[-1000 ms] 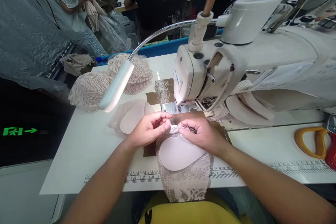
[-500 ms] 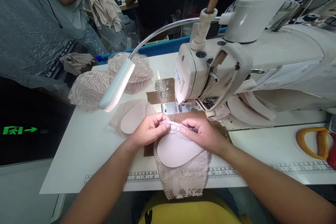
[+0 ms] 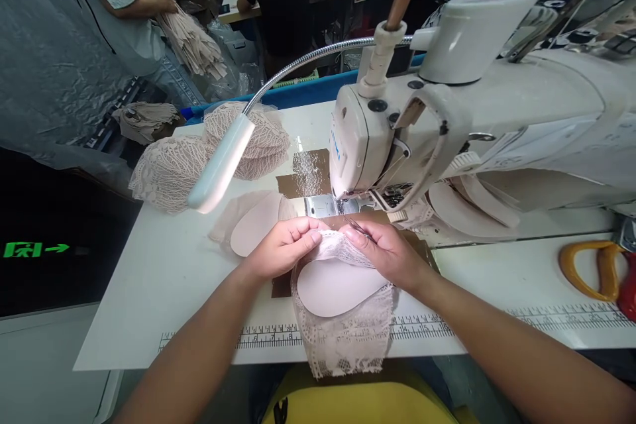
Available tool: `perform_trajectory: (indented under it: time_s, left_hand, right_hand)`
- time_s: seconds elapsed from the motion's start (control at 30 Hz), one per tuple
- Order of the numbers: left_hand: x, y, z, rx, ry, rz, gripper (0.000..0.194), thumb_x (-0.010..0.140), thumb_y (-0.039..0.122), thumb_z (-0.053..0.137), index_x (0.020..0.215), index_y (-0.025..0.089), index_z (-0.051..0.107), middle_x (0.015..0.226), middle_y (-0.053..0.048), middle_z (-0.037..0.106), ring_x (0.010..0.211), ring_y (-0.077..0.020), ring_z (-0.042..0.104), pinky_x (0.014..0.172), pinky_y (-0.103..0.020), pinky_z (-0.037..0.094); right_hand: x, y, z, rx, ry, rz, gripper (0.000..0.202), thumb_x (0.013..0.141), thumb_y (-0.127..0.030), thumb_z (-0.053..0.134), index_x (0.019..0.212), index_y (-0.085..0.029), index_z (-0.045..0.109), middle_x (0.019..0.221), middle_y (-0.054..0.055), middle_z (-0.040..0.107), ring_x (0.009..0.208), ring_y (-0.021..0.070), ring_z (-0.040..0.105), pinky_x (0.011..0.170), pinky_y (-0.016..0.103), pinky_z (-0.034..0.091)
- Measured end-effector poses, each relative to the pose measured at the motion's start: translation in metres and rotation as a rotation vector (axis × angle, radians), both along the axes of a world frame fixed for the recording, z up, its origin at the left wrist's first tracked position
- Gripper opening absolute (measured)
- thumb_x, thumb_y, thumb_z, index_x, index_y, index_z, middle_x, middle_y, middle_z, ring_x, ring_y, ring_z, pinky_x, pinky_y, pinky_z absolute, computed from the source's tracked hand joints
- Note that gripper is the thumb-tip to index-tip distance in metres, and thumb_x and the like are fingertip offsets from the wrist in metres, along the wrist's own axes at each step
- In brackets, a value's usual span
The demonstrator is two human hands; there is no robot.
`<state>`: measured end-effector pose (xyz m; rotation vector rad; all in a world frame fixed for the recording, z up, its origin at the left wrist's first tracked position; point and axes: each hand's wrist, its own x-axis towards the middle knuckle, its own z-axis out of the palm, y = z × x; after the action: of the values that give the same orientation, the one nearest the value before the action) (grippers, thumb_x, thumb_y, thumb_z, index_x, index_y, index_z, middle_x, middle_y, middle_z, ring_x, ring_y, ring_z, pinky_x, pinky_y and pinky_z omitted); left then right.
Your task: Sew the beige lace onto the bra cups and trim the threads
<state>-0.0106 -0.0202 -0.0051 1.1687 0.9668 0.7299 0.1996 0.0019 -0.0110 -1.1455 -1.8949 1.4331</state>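
My left hand (image 3: 288, 245) pinches the upper edge of a pale pink lace piece (image 3: 348, 348) between thumb and fingers. On the other end of that edge, my right hand (image 3: 392, 252) is closed, thumb on the lace. A thin dark metal tool (image 3: 358, 228), perhaps snips or tweezers, lies along its fingers; its exact kind is hard to make out. Below both hands, a smooth oval pad (image 3: 338, 288) rests against the lace, which hangs over the table's front edge. Just behind my hands is the needle area of a white sewing machine (image 3: 358, 139).
Another padded lace piece (image 3: 253, 225) lies left of my hands, with lace bundles (image 3: 171, 169) behind it. A lamp (image 3: 221, 162) hangs over the table. More pads (image 3: 460, 209) sit under the machine arm. Yellow-handled scissors (image 3: 591, 271) lie right. People are beyond the table.
The lace edge between my hands has opened out wider and flatter. My right thumb and the metal tool have tilted more upright. A person behind has lowered a fabric bundle.
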Motion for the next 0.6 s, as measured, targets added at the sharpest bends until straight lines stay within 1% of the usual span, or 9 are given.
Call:
perform_trajectory:
  time_s: [0.2, 0.27, 0.4, 0.5, 0.6]
  left_hand:
    - [0.0002, -0.0013, 0.0012, 0.001, 0.005, 0.005, 0.029, 0.089, 0.037, 0.052, 0.103, 0.013, 0.061, 0.069, 0.000, 0.050, 0.056, -0.0072, 0.040, 0.052, -0.020, 0.032]
    - [-0.0001, -0.0014, 0.0008, 0.009, -0.005, 0.004, 0.027, 0.089, 0.036, 0.053, 0.101, 0.012, 0.061, 0.071, -0.001, 0.052, 0.058, -0.0077, 0.041, 0.054, -0.020, 0.034]
    - [-0.0010, -0.0012, -0.0020, 0.025, -0.035, 0.007, 0.024, 0.085, 0.032, 0.061, 0.100, 0.013, 0.061, 0.078, -0.002, 0.055, 0.067, -0.0094, 0.047, 0.061, -0.020, 0.038]
    - [-0.0016, -0.0014, -0.0042, 0.018, -0.069, 0.020, 0.028, 0.080, 0.028, 0.066, 0.103, 0.014, 0.060, 0.089, -0.005, 0.059, 0.077, -0.0123, 0.052, 0.070, -0.022, 0.042]
    - [-0.0018, -0.0015, -0.0046, 0.027, -0.074, 0.033, 0.029, 0.079, 0.028, 0.068, 0.104, 0.016, 0.060, 0.093, -0.005, 0.059, 0.080, -0.0134, 0.054, 0.073, -0.024, 0.043]
  right_hand:
    - [0.0000, -0.0004, -0.0021, -0.026, 0.023, 0.000, 0.038, 0.091, -0.047, 0.041, 0.065, -0.019, 0.043, 0.062, -0.003, 0.036, 0.057, 0.0110, 0.037, 0.053, 0.025, 0.030]
    - [0.0002, -0.0003, -0.0025, -0.012, 0.009, 0.012, 0.035, 0.090, -0.045, 0.042, 0.066, -0.019, 0.046, 0.062, -0.003, 0.039, 0.057, 0.0114, 0.038, 0.053, 0.025, 0.031]
    - [-0.0002, -0.0003, -0.0026, 0.038, -0.048, 0.031, 0.023, 0.087, -0.037, 0.049, 0.075, -0.019, 0.056, 0.067, -0.001, 0.051, 0.062, 0.0126, 0.045, 0.057, 0.026, 0.035]
    - [-0.0004, -0.0008, -0.0034, 0.055, -0.061, 0.021, 0.020, 0.085, -0.035, 0.051, 0.075, -0.019, 0.057, 0.067, -0.001, 0.053, 0.062, 0.0125, 0.046, 0.057, 0.026, 0.035]
    - [-0.0002, -0.0015, -0.0039, 0.064, -0.075, 0.023, 0.017, 0.084, -0.032, 0.051, 0.076, -0.019, 0.058, 0.067, -0.001, 0.053, 0.061, 0.0121, 0.045, 0.056, 0.026, 0.035]
